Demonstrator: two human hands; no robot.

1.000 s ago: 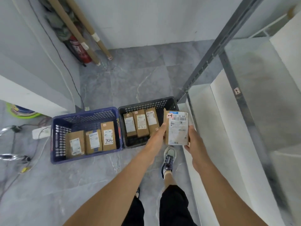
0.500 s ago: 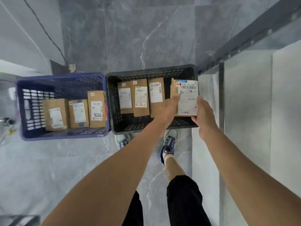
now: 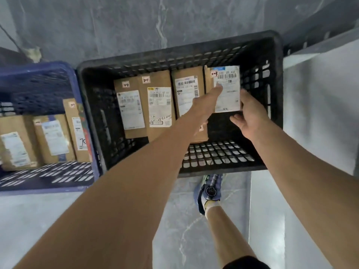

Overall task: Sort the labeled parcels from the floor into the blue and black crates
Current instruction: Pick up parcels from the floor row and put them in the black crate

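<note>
- Parcel now down inside black crate, fourth in row.
- Left hand presses it, fingers straight; right hand relaxed, touching its edge.
- Blue crate holds three; remainder unseen.

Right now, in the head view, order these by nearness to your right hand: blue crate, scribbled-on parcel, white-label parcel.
1. White-label parcel: at the right hand, black crate's right end.
2. Scribbled-on parcel: middle of that crate.
3. Blue crate: far left.
</note>
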